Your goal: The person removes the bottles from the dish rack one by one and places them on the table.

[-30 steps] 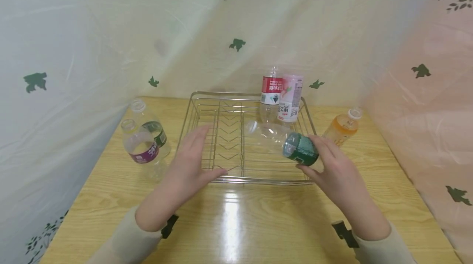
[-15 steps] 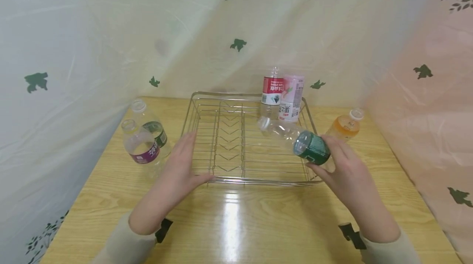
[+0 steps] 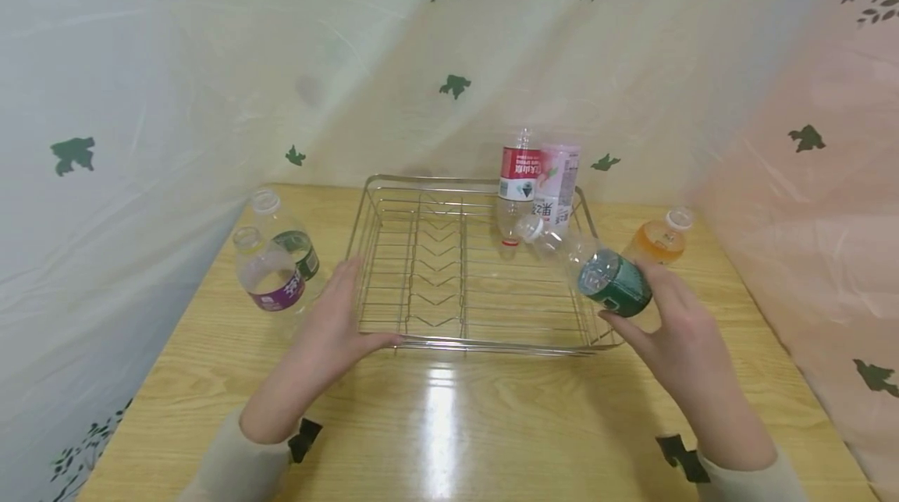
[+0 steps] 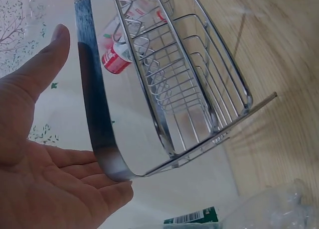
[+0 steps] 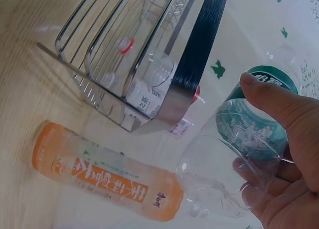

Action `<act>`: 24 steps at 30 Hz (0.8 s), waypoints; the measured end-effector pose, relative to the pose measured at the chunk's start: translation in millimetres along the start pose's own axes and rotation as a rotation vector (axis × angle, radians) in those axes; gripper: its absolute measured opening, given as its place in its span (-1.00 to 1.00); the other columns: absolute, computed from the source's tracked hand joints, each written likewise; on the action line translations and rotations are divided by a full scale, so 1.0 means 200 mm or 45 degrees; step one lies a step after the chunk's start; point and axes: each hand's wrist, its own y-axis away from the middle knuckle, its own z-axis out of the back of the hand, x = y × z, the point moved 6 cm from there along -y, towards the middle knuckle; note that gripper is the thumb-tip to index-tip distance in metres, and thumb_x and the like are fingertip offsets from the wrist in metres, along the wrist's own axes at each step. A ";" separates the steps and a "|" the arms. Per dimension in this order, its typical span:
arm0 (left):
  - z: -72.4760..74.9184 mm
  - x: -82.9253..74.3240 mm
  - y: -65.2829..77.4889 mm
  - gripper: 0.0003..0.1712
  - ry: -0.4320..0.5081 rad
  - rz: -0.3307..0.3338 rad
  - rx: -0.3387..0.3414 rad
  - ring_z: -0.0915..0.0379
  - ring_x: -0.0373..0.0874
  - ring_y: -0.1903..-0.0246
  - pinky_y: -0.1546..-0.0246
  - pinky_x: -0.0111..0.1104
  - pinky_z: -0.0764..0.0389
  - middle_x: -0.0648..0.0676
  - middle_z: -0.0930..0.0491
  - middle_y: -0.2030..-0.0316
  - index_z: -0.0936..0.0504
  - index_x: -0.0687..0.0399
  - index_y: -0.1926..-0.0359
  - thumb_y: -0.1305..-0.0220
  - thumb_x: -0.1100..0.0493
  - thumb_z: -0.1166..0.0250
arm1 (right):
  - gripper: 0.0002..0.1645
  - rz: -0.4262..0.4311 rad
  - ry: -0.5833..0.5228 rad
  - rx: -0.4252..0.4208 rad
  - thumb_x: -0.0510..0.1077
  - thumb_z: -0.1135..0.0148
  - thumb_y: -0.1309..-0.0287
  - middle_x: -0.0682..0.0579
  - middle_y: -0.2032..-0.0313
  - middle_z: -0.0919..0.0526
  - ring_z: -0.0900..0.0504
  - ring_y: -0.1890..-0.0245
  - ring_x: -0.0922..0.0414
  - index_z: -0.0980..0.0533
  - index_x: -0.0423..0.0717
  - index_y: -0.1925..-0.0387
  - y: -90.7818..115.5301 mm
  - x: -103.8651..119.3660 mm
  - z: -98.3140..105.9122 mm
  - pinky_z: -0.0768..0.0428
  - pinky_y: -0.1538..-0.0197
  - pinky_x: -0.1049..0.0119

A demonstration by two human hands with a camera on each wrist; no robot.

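Purple-labelled bottle point(image 3: 278, 291): clear, upright on the worktop point(image 3: 438, 439), to the left of the left-hand fingers. Standing green-labelled bottle point(image 3: 298, 251): clear, upright, farther out than the left-hand fingers, partly covered by the purple-labelled one.

Left hand point(image 3: 325, 338): fingers point(image 4: 113, 196) extended and released, thumb spread wide; right beside the near left part of the rack, contact uncertain.

Wire rack point(image 3: 485, 344): metal, flat-banded rim, row of zigzag wires inside; on the worktop, between the fingers of both hands.

Red-labelled bottle point(image 3: 520, 170): clear, mouth-down in the far right part of the rack; beyond and left of the right-hand fingers. Pink-labelled bottle point(image 3: 559, 174): label inverted, close on its right, likewise beyond those fingers.

Grasped green-labelled bottle point(image 3: 615, 283): clear, tilted, label end between right-hand thumb point(image 5: 271, 98) and fingers, neck directed away from them, over the rack's right part.

Right hand point(image 3: 684, 334): fingers curled round that bottle.

Orange bottle point(image 3: 659, 241): upright on the worktop, just beyond the right-hand fingers, lower part hidden behind them.

Pale backdrop point(image 3: 365, 72): dark green bird-like prints, well beyond all fingers.
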 end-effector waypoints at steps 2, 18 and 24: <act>0.00 0.02 0.00 0.56 0.013 0.014 0.001 0.19 0.31 -0.50 -0.44 0.16 0.00 0.41 0.09 -0.53 0.14 0.34 -0.58 0.18 -0.12 -0.71 | 0.05 -0.026 0.019 -0.010 0.51 -0.05 -0.24 -0.28 -0.07 -0.62 -0.62 -0.01 -0.25 -0.43 -0.31 -0.30 0.01 -0.02 0.01 -0.63 -0.03 -0.09; -0.03 0.13 -0.01 0.60 0.116 -0.006 0.008 0.19 0.31 -0.50 -0.45 0.17 0.06 0.39 0.13 -0.54 0.21 0.23 -0.61 0.22 0.00 -0.74 | 0.03 -0.262 -0.093 -0.100 -0.05 -0.69 0.10 -0.32 -0.15 -0.58 -0.56 -0.12 -0.32 -0.40 -0.29 -0.37 0.12 -0.21 0.05 -0.43 -0.28 0.39; -0.02 0.14 -0.02 0.53 0.175 -0.054 -0.027 0.13 0.28 -0.50 -0.45 0.18 0.03 0.33 0.05 -0.55 0.09 0.08 -0.61 0.24 0.00 -0.75 | 0.09 -0.490 -0.280 -0.131 -0.50 -0.64 0.23 -0.22 -0.22 -0.56 -0.47 -0.29 0.10 -0.40 -0.14 -0.42 0.17 -0.31 0.03 -0.40 -0.25 0.49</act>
